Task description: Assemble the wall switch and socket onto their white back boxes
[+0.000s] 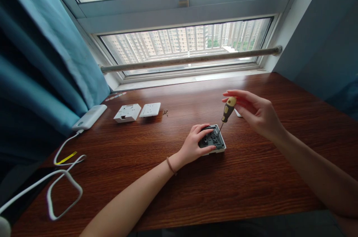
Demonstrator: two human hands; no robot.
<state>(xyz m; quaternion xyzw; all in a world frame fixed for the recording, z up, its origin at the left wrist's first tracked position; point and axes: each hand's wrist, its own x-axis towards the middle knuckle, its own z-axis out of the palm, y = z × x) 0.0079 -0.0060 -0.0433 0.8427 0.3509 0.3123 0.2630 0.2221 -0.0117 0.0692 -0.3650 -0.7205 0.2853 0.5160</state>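
A wall socket (pixel 220 140) lies on the wooden desk with its dark grey back facing up and a white rim showing at the edges. My left hand (pixel 197 140) grips it from the left, fingers spread over the back and the thumb along the near side. In my right hand (pixel 256 112) is a screwdriver (pixel 228 110) with a black and yellow handle, held near the top of the handle by thumb and fingertips. Its shaft slants down, and the tip meets the right part of the socket's back. The exact spot under the tip is too small to make out.
Left of the hands lie several screws (pixel 165 112), a white socket panel (pixel 150 109) and a white mounting box (pixel 127 113). A white power strip (pixel 90 117) with a looping white cable (pixel 65 171) occupies the far left. A white item (pixel 238 113) is partly hidden behind my right hand.
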